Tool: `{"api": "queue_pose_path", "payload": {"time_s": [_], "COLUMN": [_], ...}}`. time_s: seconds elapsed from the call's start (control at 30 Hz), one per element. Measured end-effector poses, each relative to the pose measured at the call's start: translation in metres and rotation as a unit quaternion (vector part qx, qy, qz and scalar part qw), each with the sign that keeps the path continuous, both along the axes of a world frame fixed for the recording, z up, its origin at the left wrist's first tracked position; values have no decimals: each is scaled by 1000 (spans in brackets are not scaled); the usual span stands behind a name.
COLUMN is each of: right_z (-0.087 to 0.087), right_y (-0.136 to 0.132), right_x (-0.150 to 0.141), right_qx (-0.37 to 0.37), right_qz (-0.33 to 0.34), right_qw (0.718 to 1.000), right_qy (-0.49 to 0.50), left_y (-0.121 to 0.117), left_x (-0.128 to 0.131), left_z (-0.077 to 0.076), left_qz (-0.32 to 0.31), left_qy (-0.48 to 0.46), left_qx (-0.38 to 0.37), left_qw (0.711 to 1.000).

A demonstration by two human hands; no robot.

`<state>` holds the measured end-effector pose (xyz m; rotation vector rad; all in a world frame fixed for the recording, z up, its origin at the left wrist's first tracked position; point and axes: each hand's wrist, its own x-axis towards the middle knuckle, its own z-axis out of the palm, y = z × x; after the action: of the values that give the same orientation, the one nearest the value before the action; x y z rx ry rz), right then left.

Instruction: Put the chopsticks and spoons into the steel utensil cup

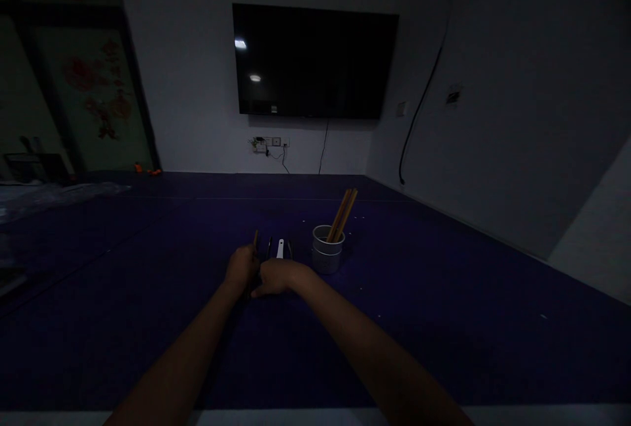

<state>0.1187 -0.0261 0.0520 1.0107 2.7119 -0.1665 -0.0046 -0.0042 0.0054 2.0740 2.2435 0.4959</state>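
Observation:
My left hand (pixel 242 267) is closed around a thin brown wooden stick (pixel 256 236), like a chopstick, whose tip pokes up past the fingers. Right beside it, my right hand (pixel 280 275) reaches across with its thumb and fingers drawn together towards the left one. What it grips, if anything, is hidden. Just behind the right hand lies a white handle (pixel 280 248), perhaps of a spoon, between two slim dark utensils, a left one (pixel 269 247) and a right one (pixel 290 250). A grey metal cup (pixel 327 258) to the right holds several wooden chopsticks (pixel 342 215) leaning right.
Everything rests on a wide table with a dark purple cover (pixel 444 321). Crumpled clear plastic (pixel 64 192) lies at the far left, with small orange objects (pixel 154 172) at the back edge. A television (pixel 315 61) hangs on the wall; a black cable (pixel 424 104) dangles at the right.

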Motion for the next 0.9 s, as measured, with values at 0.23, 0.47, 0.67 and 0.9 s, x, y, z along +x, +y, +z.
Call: {"api": "queue_pose_path", "payload": {"time_s": [0.23, 0.47, 0.67, 0.9], "right_z": [-1, 2, 15, 28], "right_y": [0, -3, 8, 25], "right_x": [1, 1, 7, 22], "right_qx": [9, 1, 53, 136], "right_qz": [-5, -8, -81, -222], "right_qw": [1000, 1000, 984, 885], "right_qy": [5, 1, 147, 387], "left_y": [5, 9, 4, -17], "left_x": [-4, -9, -4, 23], "left_z": [-8, -12, -3, 14], "left_qz": [13, 21, -71, -145], "left_qy": [-31, -87, -207, -215], "left_qx": [31, 112, 287, 427], "left_qw": [999, 990, 933, 866]}}
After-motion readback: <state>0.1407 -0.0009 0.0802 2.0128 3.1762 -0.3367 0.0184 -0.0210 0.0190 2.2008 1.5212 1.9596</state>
